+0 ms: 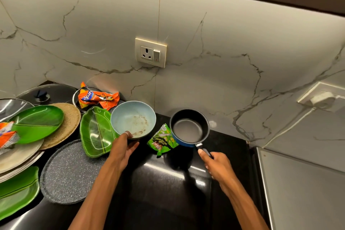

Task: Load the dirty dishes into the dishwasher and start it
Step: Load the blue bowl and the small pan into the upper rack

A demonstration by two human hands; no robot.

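Gripping a soiled blue bowl (133, 118) by its near rim, left hand (122, 150) — right hand (217, 164) clasps the saucepan (189, 127) handle — both near the counter's (168, 183) back edge.

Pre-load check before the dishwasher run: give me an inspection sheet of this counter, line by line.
Surface: black counter, glossy.
Job's things: blue bowl, residue inside; blue saucepan, looks empty; green leaf plates, grey speckled plate, glass lid at left.
Clutter: orange wrapper behind bowl; green wrapper between bowl and saucepan.
Grips: left hand holds bowl's rim; right hand holds saucepan's handle.
Cables: white cable hangs from plugged socket, right.
Surroundings: marble wall; empty socket; dishwasher: nothing seen.
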